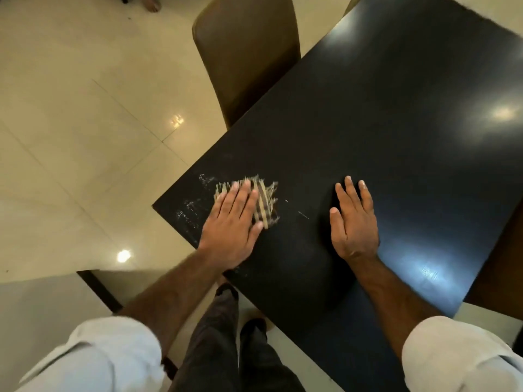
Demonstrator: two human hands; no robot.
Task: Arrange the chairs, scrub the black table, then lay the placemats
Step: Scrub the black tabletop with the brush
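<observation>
Frayed cloth (266, 205) is probably handling soft and light; you're pressing its middle under a flat left hand (230, 230), right hand (355, 224) resting flat, empty, on the table (396, 123).

Glossy black table (396, 137), frayed striped woven scrubber (266, 202), polished floor tiles (85, 123), leather-like tan chair (246, 52).

Beyond your two hands, the black table (396, 137) gives you open surface to sweep across, far and right. Your right hand (353, 222) lies flat near the fringed cloth (267, 205) under your left hand (232, 224). A brown chair (246, 52) stands tight against the far left edge.
</observation>
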